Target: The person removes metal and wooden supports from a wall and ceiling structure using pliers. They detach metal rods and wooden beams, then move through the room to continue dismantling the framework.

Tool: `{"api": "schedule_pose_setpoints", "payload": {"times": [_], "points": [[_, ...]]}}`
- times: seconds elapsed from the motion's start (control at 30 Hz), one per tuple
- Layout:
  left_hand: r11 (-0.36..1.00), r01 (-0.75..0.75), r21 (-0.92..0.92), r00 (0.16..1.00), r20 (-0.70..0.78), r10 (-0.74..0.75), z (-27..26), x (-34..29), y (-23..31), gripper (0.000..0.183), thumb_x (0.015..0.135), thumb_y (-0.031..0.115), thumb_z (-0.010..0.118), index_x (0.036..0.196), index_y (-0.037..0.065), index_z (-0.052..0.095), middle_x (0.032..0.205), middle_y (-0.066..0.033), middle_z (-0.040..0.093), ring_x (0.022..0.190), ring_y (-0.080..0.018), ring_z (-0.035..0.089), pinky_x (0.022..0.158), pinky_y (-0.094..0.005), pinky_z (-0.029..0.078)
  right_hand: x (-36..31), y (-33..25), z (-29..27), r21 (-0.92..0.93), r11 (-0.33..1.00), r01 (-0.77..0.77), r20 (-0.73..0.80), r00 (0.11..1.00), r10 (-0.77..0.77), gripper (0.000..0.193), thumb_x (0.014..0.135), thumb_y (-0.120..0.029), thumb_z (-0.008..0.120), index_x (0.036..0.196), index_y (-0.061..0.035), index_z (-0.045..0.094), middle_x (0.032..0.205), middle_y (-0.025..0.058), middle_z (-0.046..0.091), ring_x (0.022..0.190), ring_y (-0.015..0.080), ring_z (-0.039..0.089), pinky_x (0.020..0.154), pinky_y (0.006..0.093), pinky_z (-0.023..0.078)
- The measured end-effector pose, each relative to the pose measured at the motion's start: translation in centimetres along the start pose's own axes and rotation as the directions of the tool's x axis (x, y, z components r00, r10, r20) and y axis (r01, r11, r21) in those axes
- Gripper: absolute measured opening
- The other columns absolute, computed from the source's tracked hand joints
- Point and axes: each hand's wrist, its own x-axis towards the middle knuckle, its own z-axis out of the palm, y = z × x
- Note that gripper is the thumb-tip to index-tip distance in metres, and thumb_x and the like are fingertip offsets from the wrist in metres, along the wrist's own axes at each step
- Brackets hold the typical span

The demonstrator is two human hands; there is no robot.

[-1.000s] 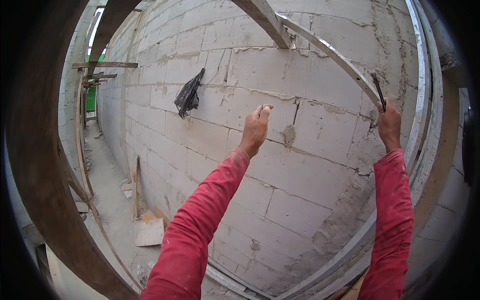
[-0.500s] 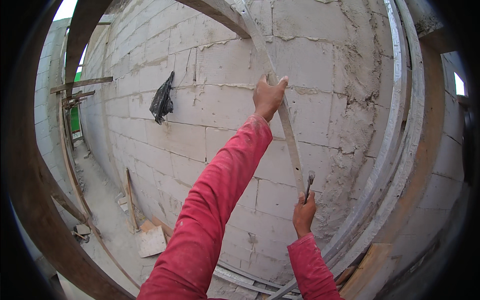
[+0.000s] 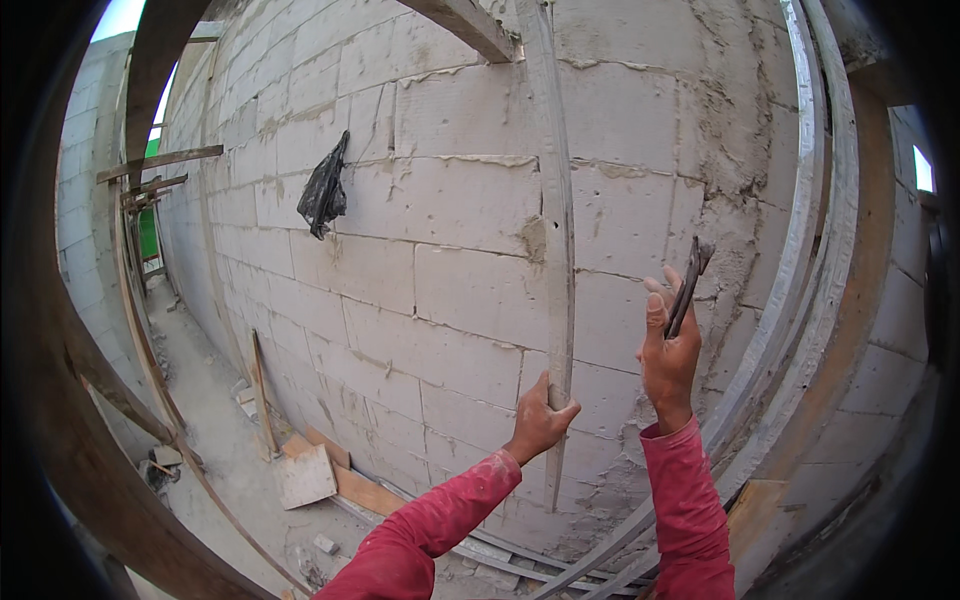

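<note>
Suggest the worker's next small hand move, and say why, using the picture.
Perhaps bring the right hand to the long pale strip, higher up, as a second hold: the left hand alone grips it, near its lower end, while the right hand, holding a dark tool, is apart from it.

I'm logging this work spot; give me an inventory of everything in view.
Block wall: one, pale grey, centre
Metal strip: one, grey, upright at centre
Hand tool: one, dark, centre right
Plastic bag: one, black, on wall
Overhead beam: one, brown, top centre
Metal bars: several, silver-grey, right
Timbers: several, brown, left
Wooden stick: one, brown, against wall
Square board: one, pale, lower left
Green panel: one, green, far left
Floor: one, grey, lower left
Left hand: one, red-sleeved, gripping metal strip
Right hand: one, red-sleeved, holding hand tool
</note>
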Motion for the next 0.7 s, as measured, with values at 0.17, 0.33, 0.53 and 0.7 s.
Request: {"api": "schedule_pose_setpoints", "payload": {"times": [0.17, 0.33, 0.53, 0.7], "points": [[0.997, 0.048, 0.058, 0.995, 0.080, -0.052, 3.4, -12.3, -6.2, 0.042, 0.077, 0.021, 0.081, 0.102, -0.003, 0.056, 0.082, -0.0240, 0.062, 0.074, -0.0434, 0.064, 0.064, -0.0458, 0.051, 6.8, -5.9, 0.8, 0.007, 0.989, 0.149, 0.068, 0.986, -0.149, 0.080, 0.095, -0.055, 0.064, 0.143, 0.0066, 0.045, 0.125, 0.0257, 0.065, 0.111, 0.0263, 0.066, 0.090, 0.0332, 0.053], [0.981, 0.138, 0.139, 0.968, 0.192, -0.163, 2.6, -20.0, -6.7, 0.043, 0.077, 0.023, 0.083, 0.103, 0.000, 0.058, 0.085, -0.0216, 0.062, 0.076, -0.0422, 0.064, 0.065, -0.0463, 0.052, 4.7, -6.9, 0.4, 0.071, 0.974, 0.217, 0.200, 0.953, -0.227, 0.072, 0.092, -0.043, 0.073, 0.137, 0.0079, 0.051, 0.119, 0.0205, 0.068, 0.106, 0.0210, 0.066, 0.093, 0.0311, 0.051], [0.967, 0.123, 0.225, 0.962, 0.212, -0.172, 2.8, -26.1, -11.0, 0.051, 0.079, 0.033, 0.083, 0.114, 0.004, 0.059, 0.091, -0.0205, 0.066, 0.084, -0.0416, 0.066, 0.070, -0.0469, 0.053, -2.6, -5.0, -0.9, 0.041, 0.998, -0.041, 0.231, 0.972, 0.030, 0.038, 0.095, -0.027, 0.072, 0.117, 0.0030, 0.061, 0.097, 0.0082, 0.071, 0.087, 0.0136, 0.063, 0.080, 0.0296, 0.051], [0.899, 0.205, 0.388, 0.909, 0.265, -0.321, 0.5, -30.8, -12.4, 0.064, 0.085, 0.047, 0.076, 0.128, 0.004, 0.057, 0.101, -0.0236, 0.070, 0.091, -0.0420, 0.068, 0.081, -0.0483, 0.054, -10.2, 3.6, -1.7, -0.092, 0.983, -0.160, 0.094, 0.981, 0.168, 0.034, 0.096, -0.030, 0.070, 0.108, 0.0006, 0.060, 0.079, 0.0110, 0.065, 0.073, 0.0148, 0.060, 0.069, 0.0329, 0.049]]}}
